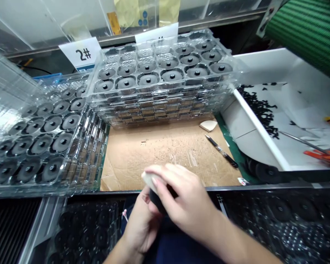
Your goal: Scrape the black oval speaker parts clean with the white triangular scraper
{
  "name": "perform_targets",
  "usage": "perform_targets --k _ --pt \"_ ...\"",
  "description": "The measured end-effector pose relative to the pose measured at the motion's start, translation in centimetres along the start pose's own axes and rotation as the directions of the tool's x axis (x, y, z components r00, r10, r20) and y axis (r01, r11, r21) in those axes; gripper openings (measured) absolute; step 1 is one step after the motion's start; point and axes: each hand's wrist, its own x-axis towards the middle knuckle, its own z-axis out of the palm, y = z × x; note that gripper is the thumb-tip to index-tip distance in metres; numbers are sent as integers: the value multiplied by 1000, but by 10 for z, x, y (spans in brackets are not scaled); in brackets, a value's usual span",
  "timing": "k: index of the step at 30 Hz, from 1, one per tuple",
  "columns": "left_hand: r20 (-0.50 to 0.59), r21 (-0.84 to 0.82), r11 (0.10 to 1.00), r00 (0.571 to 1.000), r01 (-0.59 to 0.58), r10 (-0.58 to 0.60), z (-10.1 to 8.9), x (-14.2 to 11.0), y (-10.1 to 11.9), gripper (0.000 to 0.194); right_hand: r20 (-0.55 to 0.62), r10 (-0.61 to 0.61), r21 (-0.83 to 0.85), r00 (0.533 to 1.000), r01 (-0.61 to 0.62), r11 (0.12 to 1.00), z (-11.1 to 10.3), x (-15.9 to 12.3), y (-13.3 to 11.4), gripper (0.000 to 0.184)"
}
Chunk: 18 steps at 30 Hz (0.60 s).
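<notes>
My left hand (141, 227) is low at the centre, holding a black round part (156, 200) that is partly hidden by my fingers. My right hand (183, 200) sits over it, gripping a cream-white pad (150, 181) pressed against the part. Both hands are just in front of a cardboard sheet (154, 157), past the metal edge of the bench. Stacked clear plastic trays (162, 73) hold rows of similar black round parts beyond the cardboard, and a second stack (41, 135) stands to the left.
A black pen (221, 151) and a pale wedge of sponge (208, 125) lie on the cardboard. To the right, a white bin (264, 110) holds small black pieces and an orange-handled tool (323, 156). More trays of black parts (291, 220) lie below the bench edge.
</notes>
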Motion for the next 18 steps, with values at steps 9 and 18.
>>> perform_targets --k 9,18 --pt "108 -83 996 994 32 -23 -3 -5 9 61 135 46 -68 990 -37 997 -36 -24 -1 24" --pt "205 103 993 976 59 -79 4 -10 15 59 237 -233 -35 943 248 968 -34 12 1 33"
